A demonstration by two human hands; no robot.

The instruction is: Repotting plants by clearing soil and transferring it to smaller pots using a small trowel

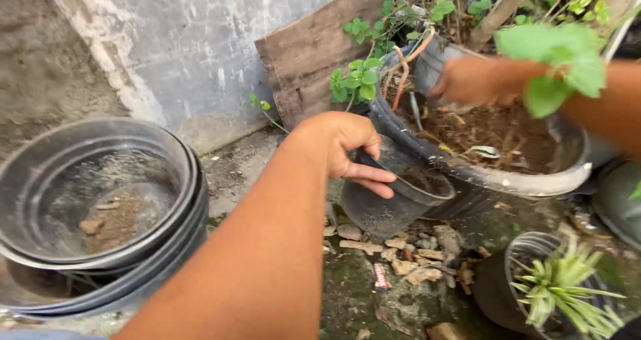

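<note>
My left hand (347, 146) grips the near rim of a small black plastic pot (387, 206), which is tilted against a large dark pot of soil (527, 180). My right hand (477, 80) reaches into the large pot over the brown soil (481, 130), partly hidden behind green leaves (557, 60); its fingers are blurred and I cannot tell whether they hold anything. A little soil lies inside the small pot.
A stack of large black pots (100, 206) lies at left. A wooden board (314, 53) leans on the grey wall. Broken stone bits (407, 253) litter the mossy ground. A small pot with a spiky green plant (561, 286) stands at lower right.
</note>
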